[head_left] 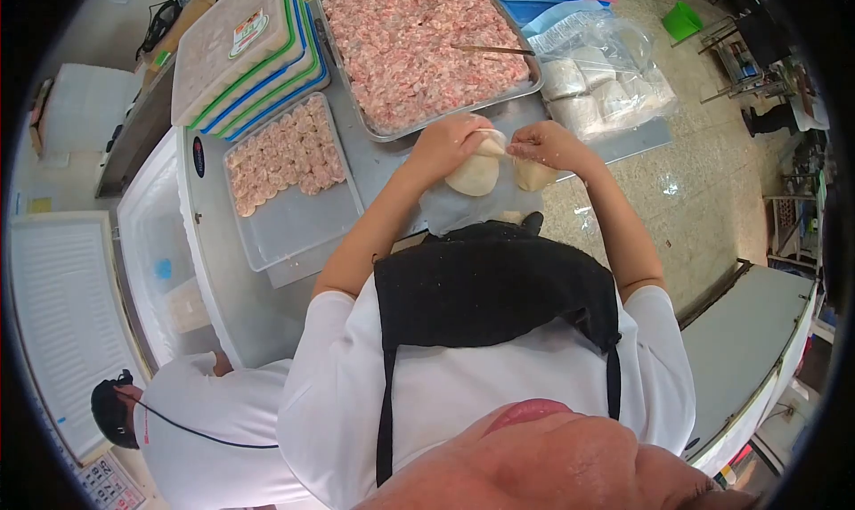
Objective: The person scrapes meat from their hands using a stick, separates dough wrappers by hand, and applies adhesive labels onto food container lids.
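Upper centre of the frame, at the table [378, 164]: left hand [451, 145], fingers curled round a pale dough wrapper [488, 145], gripping it. Right hand [545, 145], fingers pinched on the wrapper's edge. Round dough stack [472, 179] just below. Beyond, metal tray [389, 138] heaped with ground meat [419, 47]. Left of the arms, I see a plastic tray [303, 223] partly filled with meat-topped rounds [289, 154]. Bagged white packets [588, 91], upper right.

White short sleeves [657, 359] — black apron [499, 287]
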`<state>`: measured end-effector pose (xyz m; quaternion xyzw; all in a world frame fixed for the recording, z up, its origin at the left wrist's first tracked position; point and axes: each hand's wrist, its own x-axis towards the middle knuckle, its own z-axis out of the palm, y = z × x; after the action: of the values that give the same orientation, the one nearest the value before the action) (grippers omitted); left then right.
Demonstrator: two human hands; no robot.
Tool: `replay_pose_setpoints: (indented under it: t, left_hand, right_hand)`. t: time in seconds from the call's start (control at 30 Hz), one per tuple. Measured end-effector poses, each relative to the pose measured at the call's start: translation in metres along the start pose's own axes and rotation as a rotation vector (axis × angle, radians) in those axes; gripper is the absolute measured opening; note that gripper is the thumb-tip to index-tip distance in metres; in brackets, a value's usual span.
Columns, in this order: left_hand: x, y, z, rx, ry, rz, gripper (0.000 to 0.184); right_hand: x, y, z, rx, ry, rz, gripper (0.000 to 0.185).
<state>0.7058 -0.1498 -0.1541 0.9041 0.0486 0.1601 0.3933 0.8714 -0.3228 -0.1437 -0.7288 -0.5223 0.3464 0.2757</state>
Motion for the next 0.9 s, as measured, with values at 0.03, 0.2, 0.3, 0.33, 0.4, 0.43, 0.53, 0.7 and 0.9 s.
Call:
replay_pose_setpoints:
  t: [0.03,0.2,0.3,0.33,0.4,0.43,0.53,0.7,0.9]
  left_hand:
    - [0.003,0.002,0.000,0.078,-0.002,0.095,0.023]
    - [-0.007,0.014,0.004,0.371,0.159,0.291,0.033]
    - [-0.043,0.029,0.014,0.310,-0.031,0.224,0.044]
    - [-0.050,0.033,0.015,0.305,-0.087,0.178,0.048]
    - [-0.056,0.026,0.016,0.310,-0.048,0.192,0.052]
    - [-0.059,0.022,0.016,0.309,-0.035,0.194,0.055]
    - [-0.057,0.011,0.018,0.305,-0.034,0.216,0.054]
    - [-0.051,0.005,0.020,0.274,-0.010,0.198,0.057]
    - [-0.031,0.029,0.026,0.495,-0.105,0.001,0.056]
  right_hand:
    - [-0.001,0.004,0.000,-0.001,-0.021,0.012,0.032]
    - [0.005,0.030,0.001,0.079,0.058,0.157,0.036]
    - [0.006,0.048,0.005,0.037,0.132,0.172,0.037]
    - [0.006,0.053,0.005,0.005,0.165,0.174,0.037]
    - [0.009,0.063,0.008,-0.234,0.219,0.244,0.036]
    - [0.007,0.067,0.012,-0.347,0.239,0.286,0.036]
    - [-0.007,0.054,0.009,-0.484,0.276,0.251,0.029]
    - [-0.026,-0.009,-0.028,-0.380,0.262,0.244,0.030]
    - [0.017,0.023,0.003,-0.125,0.352,0.106,0.037]
